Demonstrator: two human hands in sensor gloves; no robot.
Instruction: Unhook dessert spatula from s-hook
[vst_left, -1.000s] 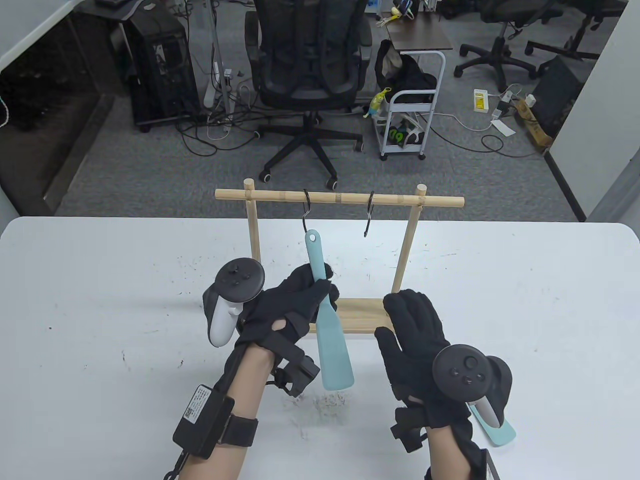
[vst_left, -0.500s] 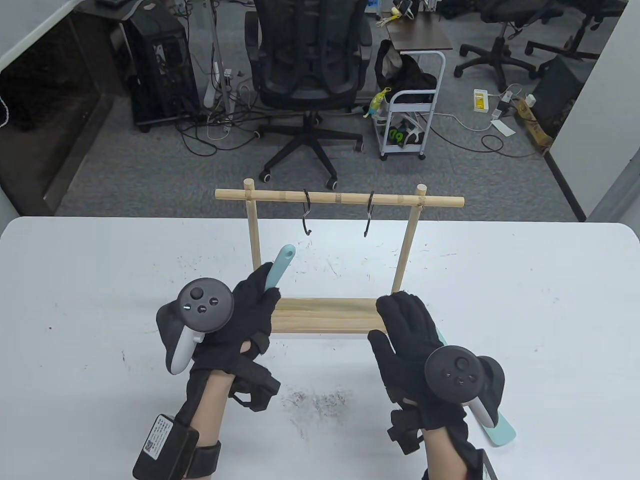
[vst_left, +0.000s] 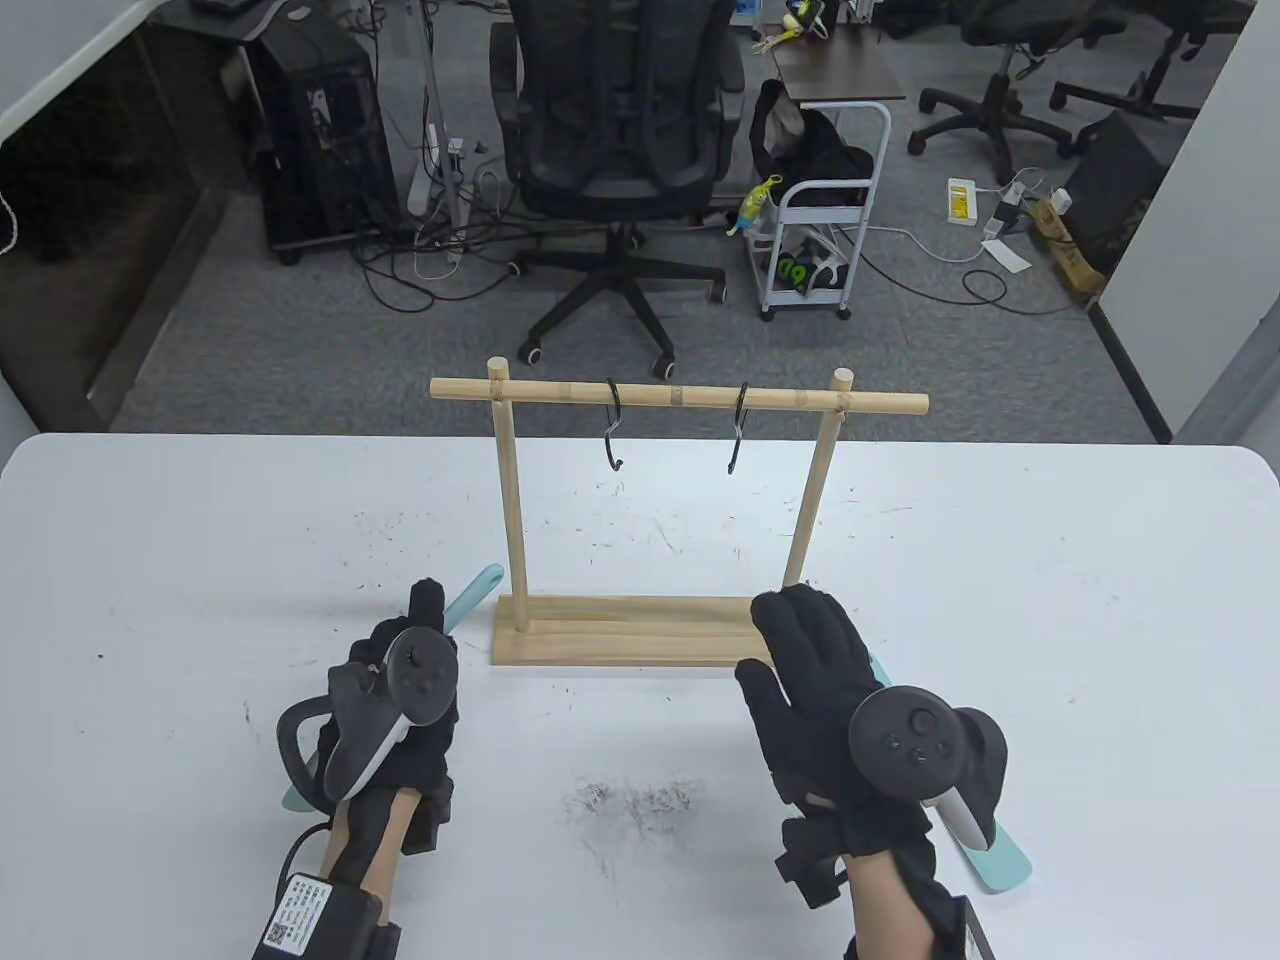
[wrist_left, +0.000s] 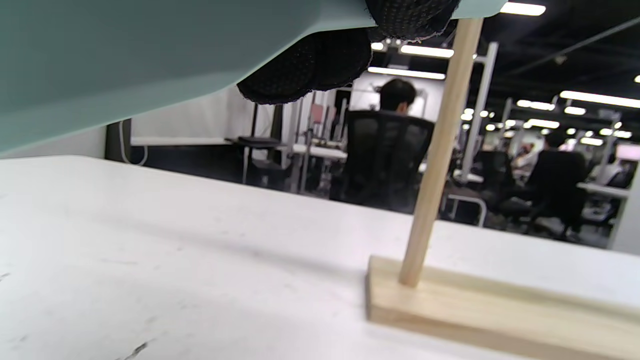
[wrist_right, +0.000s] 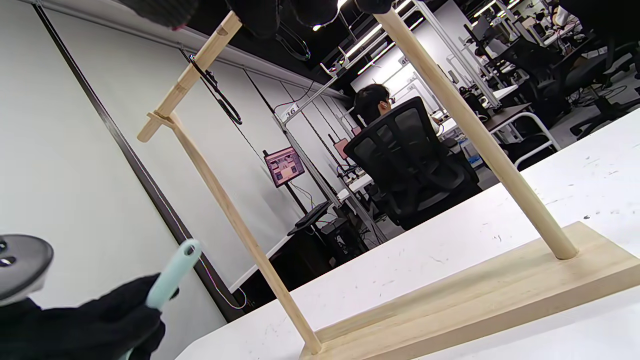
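Left hand (vst_left: 405, 700) grips the dessert spatula (vst_left: 480, 588) low over the table, handle pointing up-right toward the left s-hook (vst_left: 614, 428), now bare; right hand (vst_left: 815, 680) flat, fingers spread

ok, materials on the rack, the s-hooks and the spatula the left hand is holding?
Rack: looks like light unfinished wood; grain on the base, round dowels.
S-hooks: thin dark bent wire, probably coated metal.
Dessert spatula: matte pale teal, one smooth piece; silicone or plastic, can't tell which.
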